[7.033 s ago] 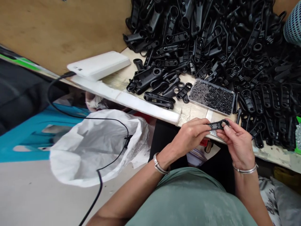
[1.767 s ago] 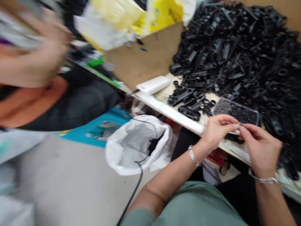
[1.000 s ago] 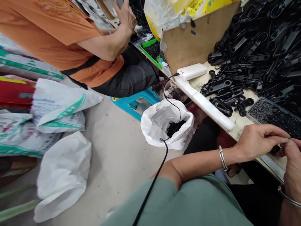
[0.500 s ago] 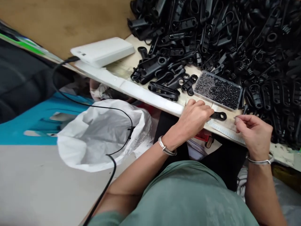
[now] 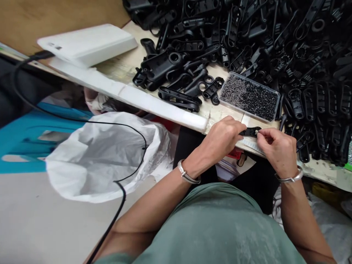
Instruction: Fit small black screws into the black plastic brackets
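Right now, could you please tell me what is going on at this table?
A person in a green shirt is handling a black plastic part near the table edge. The left hand holds one end, and the right hand has its fingers at the other; whether they pinch anything I cannot tell. Just beyond are a clear box of tiny black and grey pieces and a heap of black parts.

From afar I count two hands (image 5: 224, 137) (image 5: 279, 150), one black part (image 5: 250, 132) between them, one clear box (image 5: 244, 111) just beyond the grip, two bracelets (image 5: 180, 169) behind it, one white bag (image 5: 67, 179) and one white case (image 5: 88, 44) leftward, black pieces (image 5: 232, 27) beyond, too many to tally
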The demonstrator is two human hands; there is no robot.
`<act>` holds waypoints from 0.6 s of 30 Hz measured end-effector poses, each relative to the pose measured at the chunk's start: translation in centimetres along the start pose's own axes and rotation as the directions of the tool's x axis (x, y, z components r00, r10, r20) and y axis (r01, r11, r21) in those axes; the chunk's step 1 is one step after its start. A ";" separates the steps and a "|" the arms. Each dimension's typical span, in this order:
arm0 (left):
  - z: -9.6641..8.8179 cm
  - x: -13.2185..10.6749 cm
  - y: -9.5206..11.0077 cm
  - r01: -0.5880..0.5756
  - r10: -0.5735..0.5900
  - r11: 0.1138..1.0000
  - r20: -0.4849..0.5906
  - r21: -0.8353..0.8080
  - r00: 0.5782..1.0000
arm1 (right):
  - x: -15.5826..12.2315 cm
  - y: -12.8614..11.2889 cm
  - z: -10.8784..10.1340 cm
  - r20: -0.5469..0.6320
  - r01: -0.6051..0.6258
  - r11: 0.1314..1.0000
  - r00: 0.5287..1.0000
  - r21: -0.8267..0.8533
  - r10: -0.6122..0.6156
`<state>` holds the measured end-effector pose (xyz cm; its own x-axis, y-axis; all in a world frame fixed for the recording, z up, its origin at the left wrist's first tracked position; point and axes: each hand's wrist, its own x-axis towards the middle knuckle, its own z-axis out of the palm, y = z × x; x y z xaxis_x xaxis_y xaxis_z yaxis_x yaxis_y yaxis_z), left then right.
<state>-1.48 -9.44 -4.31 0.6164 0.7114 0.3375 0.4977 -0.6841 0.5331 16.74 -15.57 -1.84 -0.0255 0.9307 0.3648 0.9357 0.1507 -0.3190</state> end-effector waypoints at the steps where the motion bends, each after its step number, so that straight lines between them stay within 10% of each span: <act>1: 0.0 0.0 0.0 0.001 -0.001 1.000 -0.003 -0.005 1.000 | 0.0 -0.1 0.1 -0.005 0.035 0.999 0.999 -0.038 -0.035; 7: 0.1 -0.1 0.0 -0.009 0.008 1.000 -0.011 -0.027 1.000 | 0.0 -1.2 0.2 0.058 0.176 0.953 0.984 -0.247 -0.167; 12: 0.3 -0.2 0.2 0.005 -0.006 0.999 -0.021 -0.035 1.000 | 0.8 -3.3 -0.1 0.221 0.066 0.903 0.975 -0.424 0.032; 18: 0.4 -0.2 0.3 -0.014 0.014 0.998 0.005 -0.060 1.000 | 2.0 -0.8 -1.0 0.391 -0.275 0.961 0.889 0.036 0.239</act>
<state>-1.24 -9.87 -4.56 0.6262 0.7009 0.3415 0.4514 -0.6830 0.5742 16.29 -14.18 0.04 0.0634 0.9935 -0.0945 0.8934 -0.0987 -0.4384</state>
